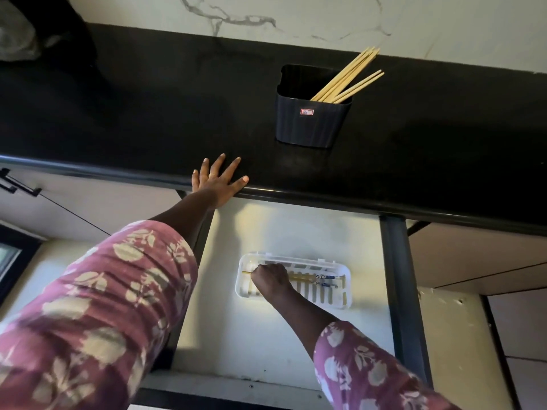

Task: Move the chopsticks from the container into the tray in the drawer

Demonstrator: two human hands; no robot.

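A black ribbed container (312, 119) stands on the black countertop, with several wooden chopsticks (347, 76) leaning out to the upper right. Below it the drawer is open, and a white slotted tray (331, 297) lies on its pale floor. My right hand (272, 281) is down in the tray, fingers closed around a pair of chopsticks (307, 279) with blue patterned ends that lie lengthwise in the tray. My left hand (217, 182) rests flat on the counter's front edge, fingers spread, holding nothing.
The open drawer (396, 291) has dark metal side rails on both sides. The counter (148, 113) meets a white marbled wall behind. A dark bag sits at the counter's far left (35, 34). A black cabinet handle (17, 184) is at left.
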